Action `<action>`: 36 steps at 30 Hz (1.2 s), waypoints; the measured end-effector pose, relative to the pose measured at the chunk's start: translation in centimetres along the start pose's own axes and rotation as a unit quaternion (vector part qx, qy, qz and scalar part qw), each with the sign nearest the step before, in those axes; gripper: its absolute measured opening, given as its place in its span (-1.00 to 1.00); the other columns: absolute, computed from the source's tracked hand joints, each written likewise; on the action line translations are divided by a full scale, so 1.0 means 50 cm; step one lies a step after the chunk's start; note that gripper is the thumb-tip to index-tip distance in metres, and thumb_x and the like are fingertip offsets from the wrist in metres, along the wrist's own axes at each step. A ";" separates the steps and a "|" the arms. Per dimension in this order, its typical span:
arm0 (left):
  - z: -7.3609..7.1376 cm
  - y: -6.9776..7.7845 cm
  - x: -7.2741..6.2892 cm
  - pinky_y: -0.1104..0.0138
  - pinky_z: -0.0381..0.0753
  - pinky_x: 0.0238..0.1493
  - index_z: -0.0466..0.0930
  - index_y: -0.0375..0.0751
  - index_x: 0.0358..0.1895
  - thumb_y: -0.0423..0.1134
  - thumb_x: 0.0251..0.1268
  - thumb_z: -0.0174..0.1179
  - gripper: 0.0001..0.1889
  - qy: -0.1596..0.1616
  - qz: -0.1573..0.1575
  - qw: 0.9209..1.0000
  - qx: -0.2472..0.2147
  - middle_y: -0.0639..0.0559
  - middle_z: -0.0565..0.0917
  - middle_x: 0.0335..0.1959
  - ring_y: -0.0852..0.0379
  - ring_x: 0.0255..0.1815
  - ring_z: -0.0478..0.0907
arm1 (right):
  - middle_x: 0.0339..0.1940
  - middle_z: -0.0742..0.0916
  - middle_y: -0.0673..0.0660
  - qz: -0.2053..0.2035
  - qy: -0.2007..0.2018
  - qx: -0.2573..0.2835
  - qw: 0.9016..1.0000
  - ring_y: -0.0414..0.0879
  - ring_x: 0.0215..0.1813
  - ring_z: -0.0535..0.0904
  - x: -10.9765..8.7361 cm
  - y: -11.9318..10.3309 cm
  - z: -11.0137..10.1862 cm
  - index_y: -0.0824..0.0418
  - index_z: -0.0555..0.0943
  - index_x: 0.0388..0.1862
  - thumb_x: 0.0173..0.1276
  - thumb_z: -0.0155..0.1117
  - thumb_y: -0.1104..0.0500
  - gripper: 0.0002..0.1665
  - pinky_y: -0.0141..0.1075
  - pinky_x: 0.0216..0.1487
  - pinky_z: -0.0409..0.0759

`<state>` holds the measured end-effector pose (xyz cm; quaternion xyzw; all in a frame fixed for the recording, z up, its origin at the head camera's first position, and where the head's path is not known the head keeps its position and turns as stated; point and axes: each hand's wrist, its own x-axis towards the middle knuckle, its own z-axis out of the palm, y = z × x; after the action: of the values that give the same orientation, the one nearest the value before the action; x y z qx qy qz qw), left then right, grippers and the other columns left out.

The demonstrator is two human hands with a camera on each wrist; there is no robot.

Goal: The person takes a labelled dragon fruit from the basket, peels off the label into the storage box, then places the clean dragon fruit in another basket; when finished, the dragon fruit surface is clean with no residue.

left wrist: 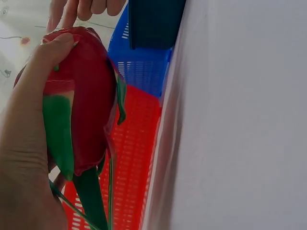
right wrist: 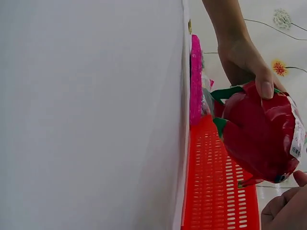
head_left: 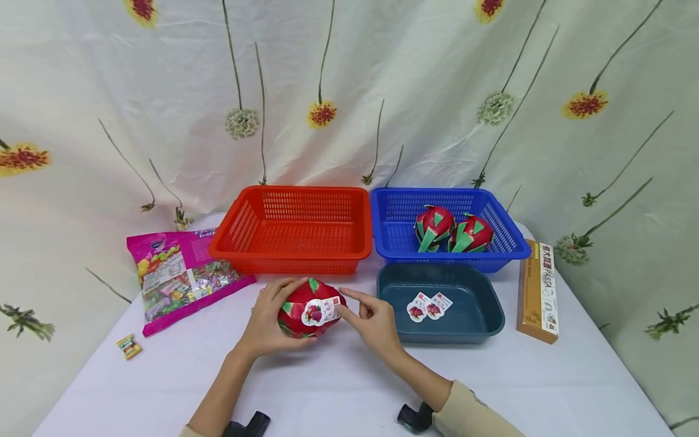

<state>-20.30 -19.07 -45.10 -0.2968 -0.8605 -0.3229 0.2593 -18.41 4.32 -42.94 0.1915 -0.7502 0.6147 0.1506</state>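
Observation:
My left hand [head_left: 271, 318] holds a red dragon fruit [head_left: 297, 295] with green scales, its thumb along the near side. A white sticker [head_left: 321, 311] with a fruit picture lies across the fruit's face. At the sticker's right end is my right hand [head_left: 377, 321], thumb touching the edge and forefinger stretched to the fruit's upper right; its other fingers are bent inward. In the left wrist view, the dragon fruit [left wrist: 91, 100] shows long green leaves toward its lower end. The right wrist view catches the sticker [right wrist: 297, 132] on the fruit's far side.
Behind the hands stand a red basket [head_left: 295, 265] and a blue basket [head_left: 393, 250] holding two dragon fruits [head_left: 471, 235]. A dark teal tray [head_left: 491, 315] carries two stickers [head_left: 435, 308]. A candy bag [head_left: 180, 276] and a wrapped candy [head_left: 128, 346] lie left, a pasta box [head_left: 537, 291] right.

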 end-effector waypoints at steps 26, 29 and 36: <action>0.013 0.006 -0.005 0.05 0.55 -0.09 0.33 0.18 0.31 0.17 -0.43 0.50 -0.02 -0.009 -0.016 1.000 0.018 -0.04 0.38 0.10 0.03 0.14 0.28 | -0.80 0.28 0.04 0.052 0.026 0.034 0.998 -0.28 -0.69 0.13 -0.002 -0.067 0.008 0.42 0.66 -0.35 0.19 0.29 0.33 -0.88 -0.47 -0.65 0.01; 0.016 0.004 -0.006 0.06 0.55 -0.11 0.32 0.19 0.31 0.16 -0.44 0.50 -0.01 -0.004 -0.024 1.000 0.019 -0.02 0.39 0.07 0.05 0.12 0.28 | -0.80 0.27 0.04 0.051 0.007 0.032 0.998 -0.29 -0.71 0.12 -0.004 -0.074 0.002 0.41 0.65 -0.36 0.20 0.29 0.33 -0.89 -0.47 -0.66 0.00; 0.015 -0.015 -0.008 0.04 0.53 -0.13 0.29 0.21 0.33 0.19 -0.39 0.48 -0.01 -0.016 -0.034 0.999 0.036 -0.05 0.39 0.05 0.00 0.09 0.29 | -0.79 0.26 0.01 0.041 -0.027 0.069 0.996 -0.29 -0.69 0.11 -0.003 -0.099 -0.017 0.45 0.62 -0.35 0.23 0.25 0.35 -0.88 -0.44 -0.66 0.02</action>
<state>-20.74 -19.15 -46.16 -0.2626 -0.8853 -0.2956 0.2448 -15.95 4.32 -38.58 0.1868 -0.7168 0.6656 0.0915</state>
